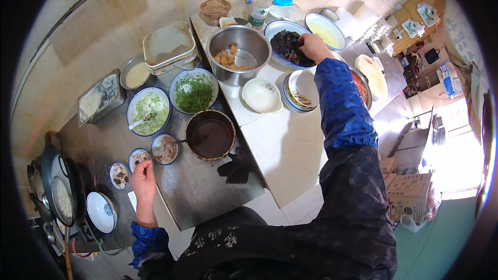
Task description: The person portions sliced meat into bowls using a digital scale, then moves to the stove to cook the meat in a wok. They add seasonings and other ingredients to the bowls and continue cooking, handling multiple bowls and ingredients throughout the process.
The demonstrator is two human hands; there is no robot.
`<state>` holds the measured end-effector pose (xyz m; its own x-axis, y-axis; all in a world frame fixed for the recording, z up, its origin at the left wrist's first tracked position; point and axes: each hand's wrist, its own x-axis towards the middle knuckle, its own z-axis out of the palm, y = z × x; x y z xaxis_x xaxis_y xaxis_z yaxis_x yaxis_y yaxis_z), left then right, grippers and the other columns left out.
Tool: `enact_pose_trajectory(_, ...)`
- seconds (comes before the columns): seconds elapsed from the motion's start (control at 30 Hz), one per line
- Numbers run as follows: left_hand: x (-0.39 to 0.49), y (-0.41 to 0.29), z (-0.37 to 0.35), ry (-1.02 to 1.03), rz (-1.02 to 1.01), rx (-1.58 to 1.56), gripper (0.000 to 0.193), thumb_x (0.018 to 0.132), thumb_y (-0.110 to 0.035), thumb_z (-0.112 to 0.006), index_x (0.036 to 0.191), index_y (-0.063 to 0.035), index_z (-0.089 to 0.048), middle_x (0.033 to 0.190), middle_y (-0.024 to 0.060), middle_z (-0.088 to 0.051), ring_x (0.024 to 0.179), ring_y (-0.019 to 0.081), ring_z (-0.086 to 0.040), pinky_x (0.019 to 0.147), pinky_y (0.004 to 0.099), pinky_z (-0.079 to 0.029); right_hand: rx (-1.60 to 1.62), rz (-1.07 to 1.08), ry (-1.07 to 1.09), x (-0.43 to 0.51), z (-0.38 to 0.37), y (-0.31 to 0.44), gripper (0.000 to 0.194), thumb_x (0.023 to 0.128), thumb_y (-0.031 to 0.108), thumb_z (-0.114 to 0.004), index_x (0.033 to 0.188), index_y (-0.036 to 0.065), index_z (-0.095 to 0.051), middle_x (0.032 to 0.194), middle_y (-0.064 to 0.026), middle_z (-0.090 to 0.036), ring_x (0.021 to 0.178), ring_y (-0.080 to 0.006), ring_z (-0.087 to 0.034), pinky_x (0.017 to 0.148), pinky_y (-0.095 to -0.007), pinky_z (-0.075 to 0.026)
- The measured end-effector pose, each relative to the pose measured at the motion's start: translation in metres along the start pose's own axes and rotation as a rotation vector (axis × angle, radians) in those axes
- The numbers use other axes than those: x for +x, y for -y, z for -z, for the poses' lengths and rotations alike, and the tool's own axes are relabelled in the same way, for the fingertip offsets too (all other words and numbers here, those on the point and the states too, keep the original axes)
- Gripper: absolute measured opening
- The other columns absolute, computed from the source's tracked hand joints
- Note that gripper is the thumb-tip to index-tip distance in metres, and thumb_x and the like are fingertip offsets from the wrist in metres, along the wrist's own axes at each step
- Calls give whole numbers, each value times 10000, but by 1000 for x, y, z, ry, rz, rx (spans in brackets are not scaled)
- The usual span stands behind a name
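My right hand reaches into a blue-rimmed bowl of black wood ear fungus. Its fingertips are down among the pieces, so their grip is hidden. My left hand is above the row of small bowls, fingers pinched on a small dark piece that looks like fungus. Just beyond it, the middle small bowl has pale meat slices and a dark bit. The left small bowl contains pale and dark pieces. In the right small bowl are meat slices and a spoon.
A pot of dark sauce stands near bowls of chopped greens and chopped pale-green vegetable. A steel pot holds brown balls. Stacked bowls sit below my right forearm. At far left, a wok and an empty bowl.
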<state>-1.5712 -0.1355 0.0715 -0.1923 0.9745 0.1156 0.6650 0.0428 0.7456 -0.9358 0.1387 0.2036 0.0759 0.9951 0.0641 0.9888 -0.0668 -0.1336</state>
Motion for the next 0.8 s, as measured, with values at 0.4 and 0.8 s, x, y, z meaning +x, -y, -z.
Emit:
enact_pose_trajectory(0.4,-16,34,20,-13,98,-91,130,961,-55,-639,1057,9,-700,947,124,-719,847,204,-670,788,321,-523,896,-80,-319,-7,56,4,178,923,77,-626,1066,30,-721,854,-44,-684,673,-171,-614,645,-304,-529)
enact_pose_trajectory(0.8,-34,35,29,17,71,-142,120,962,-48,-651,1057,8,-699,964,118,-720,855,198,-676,785,310,-528,-239,-16,193,-41,18,51,312,846,266,-773,1051,33,-748,1017,-223,-731,931,-388,-702,845,-434,-547)
